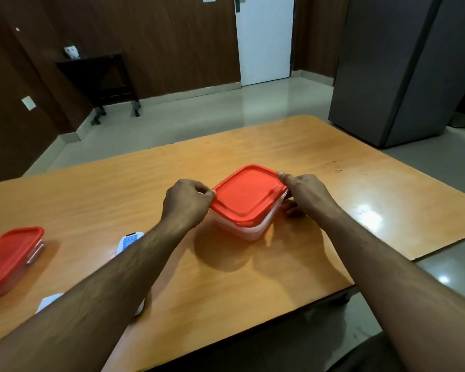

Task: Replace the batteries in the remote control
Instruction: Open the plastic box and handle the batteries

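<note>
My left hand point(187, 202) pinches the nine o'clock corner of the red lid point(249, 194); my right hand point(305, 196) closes its grip on the three o'clock edge, lid tilted on the clear container point(249, 232). The white remote control point(129, 241) lies on the table point(253, 277) at eight o'clock, partly under my left forearm. A second red-lidded box point(10, 257) sits far at nine o'clock.

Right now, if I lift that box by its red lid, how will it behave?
The red lid looks like thin plastic, so it probably flexes. The clear box seems light and may slide on the glossy table. Both hands pinch the rim only.
</note>
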